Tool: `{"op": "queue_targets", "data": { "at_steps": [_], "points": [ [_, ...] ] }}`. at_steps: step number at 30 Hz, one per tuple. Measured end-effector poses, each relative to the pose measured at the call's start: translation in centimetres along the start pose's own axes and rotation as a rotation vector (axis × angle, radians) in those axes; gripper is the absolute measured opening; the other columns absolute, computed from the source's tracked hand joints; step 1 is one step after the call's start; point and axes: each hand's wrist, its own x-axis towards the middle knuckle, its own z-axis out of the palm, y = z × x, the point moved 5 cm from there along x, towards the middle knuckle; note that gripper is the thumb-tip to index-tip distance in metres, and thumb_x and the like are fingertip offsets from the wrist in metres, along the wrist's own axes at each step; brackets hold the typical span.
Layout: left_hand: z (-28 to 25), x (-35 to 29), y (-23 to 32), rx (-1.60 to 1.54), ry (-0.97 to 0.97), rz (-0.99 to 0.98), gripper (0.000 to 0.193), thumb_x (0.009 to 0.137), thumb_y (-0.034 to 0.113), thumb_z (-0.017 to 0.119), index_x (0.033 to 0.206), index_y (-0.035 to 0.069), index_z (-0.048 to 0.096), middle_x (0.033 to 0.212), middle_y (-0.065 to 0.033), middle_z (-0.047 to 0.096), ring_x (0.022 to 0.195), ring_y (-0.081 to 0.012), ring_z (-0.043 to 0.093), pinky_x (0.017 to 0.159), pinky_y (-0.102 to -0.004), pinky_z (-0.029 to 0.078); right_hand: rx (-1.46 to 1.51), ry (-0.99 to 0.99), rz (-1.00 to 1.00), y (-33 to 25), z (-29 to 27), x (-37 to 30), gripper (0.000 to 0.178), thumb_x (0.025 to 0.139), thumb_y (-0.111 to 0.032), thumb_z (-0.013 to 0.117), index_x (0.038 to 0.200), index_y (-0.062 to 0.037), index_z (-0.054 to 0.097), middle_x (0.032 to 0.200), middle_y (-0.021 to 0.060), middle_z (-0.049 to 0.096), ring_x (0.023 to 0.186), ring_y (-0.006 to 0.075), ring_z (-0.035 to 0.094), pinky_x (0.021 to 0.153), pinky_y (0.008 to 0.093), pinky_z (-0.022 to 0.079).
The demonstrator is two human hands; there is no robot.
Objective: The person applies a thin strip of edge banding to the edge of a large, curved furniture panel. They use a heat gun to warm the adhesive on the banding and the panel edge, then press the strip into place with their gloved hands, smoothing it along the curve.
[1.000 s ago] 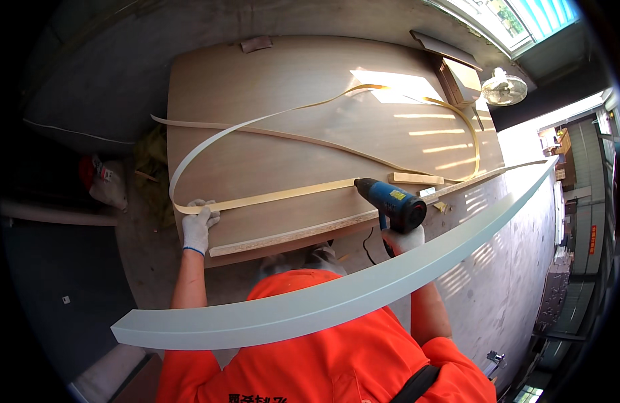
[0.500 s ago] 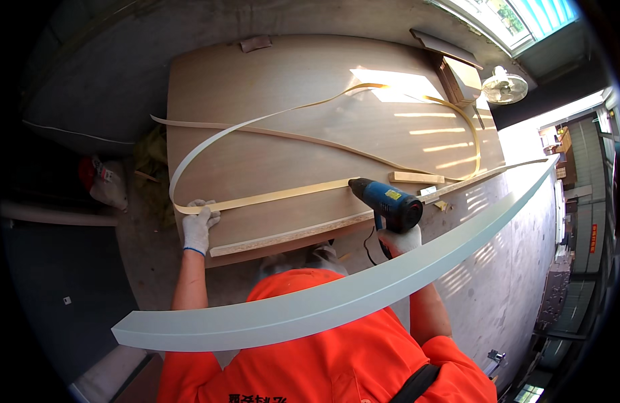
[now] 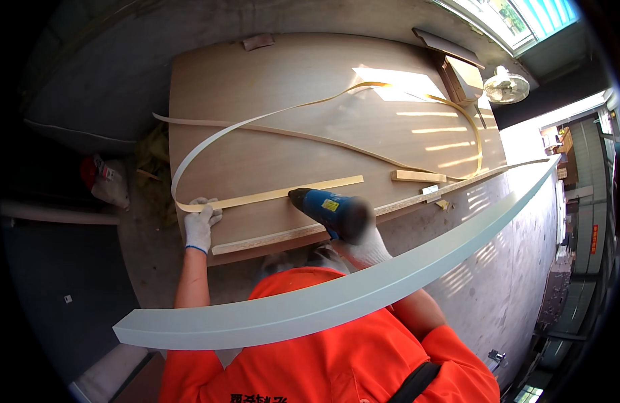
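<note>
A long cream edge-banding strip (image 3: pixel 256 202) runs across the wooden tabletop and loops round behind to the right. My left hand (image 3: pixel 199 227), in a white glove, pinches the strip near the table's left front corner. In my gloved right hand (image 3: pixel 369 247) is a blue heat gun (image 3: pixel 329 207), its dark nozzle pointing left, at or just over the middle of the strip's front stretch. The pale bar in front partly covers my right wrist. The heat gun's rear end is blurred.
A long pale grey bar (image 3: pixel 310 302) crosses in front of my body. On the table (image 3: pixel 303 60) lie a small wood block (image 3: pixel 417 176), a narrow board (image 3: pixel 276 242) along the front edge and stacked boards (image 3: pixel 463 80). A fan (image 3: pixel 505 87) stands beyond the right corner.
My right hand has moved the heat gun left along the strip, from its right end to about the middle. My left hand stays in place on the strip.
</note>
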Motion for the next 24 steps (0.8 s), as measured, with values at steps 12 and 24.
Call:
{"op": "queue_targets", "data": {
  "at_steps": [12, 24],
  "points": [
    [-0.4, 0.2, -0.2, -0.008, 0.004, -0.007, 0.019, 0.103, 0.005, 0.059, 0.121, 0.011, 0.055, 0.124, -0.0163, 0.071, 0.089, -0.0214, 0.074, 0.078, -0.0346, 0.065, -0.278, -0.223, -0.073, -5.7, 4.7, 1.7, 0.041, 0.089, -0.031, 0.071, 0.12, -0.0052, 0.066, 0.107, 0.0223, 0.073, 0.102, 0.0426, 0.071, 0.087, 0.0458, 0.058],
    [-0.6, 0.2, -0.3, -0.013, 0.004, 0.005, 0.019, 0.104, 0.004, 0.059, 0.122, 0.01, 0.055, 0.124, -0.0165, 0.071, 0.087, -0.021, 0.073, 0.078, -0.0347, 0.065, -0.329, -0.101, 0.037, -1.5, 1.7, 1.0, 0.043, 0.097, -0.037, 0.066, 0.124, -0.0041, 0.066, 0.111, 0.0226, 0.074, 0.107, 0.0418, 0.071, 0.091, 0.0444, 0.057]
  ]
}}
